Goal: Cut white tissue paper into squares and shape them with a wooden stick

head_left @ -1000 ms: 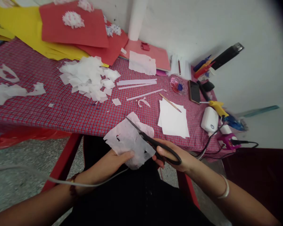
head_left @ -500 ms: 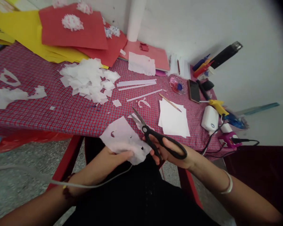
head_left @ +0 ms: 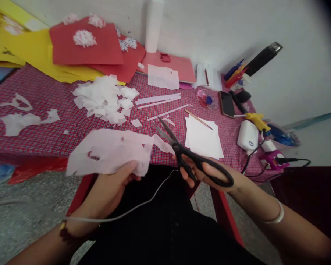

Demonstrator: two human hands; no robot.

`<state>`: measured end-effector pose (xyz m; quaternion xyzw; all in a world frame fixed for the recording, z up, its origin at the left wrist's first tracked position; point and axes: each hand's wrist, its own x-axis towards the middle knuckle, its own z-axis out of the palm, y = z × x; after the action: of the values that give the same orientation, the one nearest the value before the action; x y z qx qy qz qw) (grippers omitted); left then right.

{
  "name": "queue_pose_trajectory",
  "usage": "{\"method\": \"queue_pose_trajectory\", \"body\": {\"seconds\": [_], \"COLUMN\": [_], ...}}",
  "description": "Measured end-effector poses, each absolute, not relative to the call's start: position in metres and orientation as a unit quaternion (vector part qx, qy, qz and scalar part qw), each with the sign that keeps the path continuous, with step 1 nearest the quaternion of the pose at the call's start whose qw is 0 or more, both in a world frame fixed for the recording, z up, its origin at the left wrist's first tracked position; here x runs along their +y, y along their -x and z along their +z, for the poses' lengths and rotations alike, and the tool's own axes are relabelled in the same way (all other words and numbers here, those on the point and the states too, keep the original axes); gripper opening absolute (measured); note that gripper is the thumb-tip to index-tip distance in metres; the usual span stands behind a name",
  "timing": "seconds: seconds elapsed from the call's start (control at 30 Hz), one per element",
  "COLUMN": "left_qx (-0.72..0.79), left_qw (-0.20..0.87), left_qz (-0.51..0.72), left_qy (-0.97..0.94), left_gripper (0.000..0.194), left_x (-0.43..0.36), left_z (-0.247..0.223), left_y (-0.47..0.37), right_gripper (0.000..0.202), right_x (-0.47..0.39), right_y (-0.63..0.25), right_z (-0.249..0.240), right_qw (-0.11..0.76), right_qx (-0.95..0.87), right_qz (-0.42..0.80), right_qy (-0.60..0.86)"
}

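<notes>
My left hand (head_left: 113,187) pinches the lower right edge of a thin white paper sheet (head_left: 107,147) with small holes and ragged edges. The sheet lies spread over the table's front edge. My right hand (head_left: 200,171) is closed round the handles of black scissors (head_left: 182,149). Their blades are slightly parted and point up and left, to the right of the sheet. A thin curled paper scrap (head_left: 162,143) is beside the blades. Beyond the sheet is a heap of small white paper pieces (head_left: 99,97).
On the checkered tablecloth (head_left: 55,141) lie paper strips (head_left: 158,98), white squares (head_left: 204,138) under a pencil (head_left: 198,119), a phone (head_left: 226,103), a yellow glue gun (head_left: 256,120) and a white adapter (head_left: 247,136). Red sheets (head_left: 85,53) are at the back left. A pale cable (head_left: 143,202) crosses my lap.
My left hand has moved left with the sheet, which is now spread wider and flatter. My right hand and the scissors have shifted slightly right, away from the sheet.
</notes>
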<state>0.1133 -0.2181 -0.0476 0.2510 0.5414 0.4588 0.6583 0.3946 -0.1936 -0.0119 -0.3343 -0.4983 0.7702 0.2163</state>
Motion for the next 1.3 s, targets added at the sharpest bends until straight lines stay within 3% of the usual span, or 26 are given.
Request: {"method": "queue_pose_trajectory", "body": {"seconds": [0.13,0.37,0.67,1.0,1.3], "left_qx": [0.475,0.479,0.435,0.503,0.516], "left_qw": [0.786,0.798,0.827,0.775,0.76], "left_qz": [0.379,0.349,0.341,0.311,0.285], "left_qy": [-0.119,-0.107,-0.102,-0.222,-0.274], "left_gripper": [0.018,0.017,0.018,0.023,0.011], "left_x": [-0.223,-0.223,-0.225,-0.222,-0.219], "left_z": [-0.049,-0.059,-0.057,-0.068,-0.058], "left_y": [-0.13,-0.128,-0.133,-0.14,-0.138], "right_gripper": [0.064,0.064,0.068,0.066,0.065], "right_x": [-0.213,-0.25,-0.224,-0.21,-0.209], "right_y": [-0.408,-0.441,-0.428,-0.407,-0.398], "right_z": [-0.012,-0.009,-0.01,-0.016,-0.017], "right_qw": [0.122,0.074,0.008,0.025,0.033], "right_qx": [-0.539,-0.512,-0.508,-0.527,-0.502], "right_qz": [0.75,0.745,0.76,0.759,0.74], "right_qy": [0.364,0.422,0.406,0.382,0.446]}}
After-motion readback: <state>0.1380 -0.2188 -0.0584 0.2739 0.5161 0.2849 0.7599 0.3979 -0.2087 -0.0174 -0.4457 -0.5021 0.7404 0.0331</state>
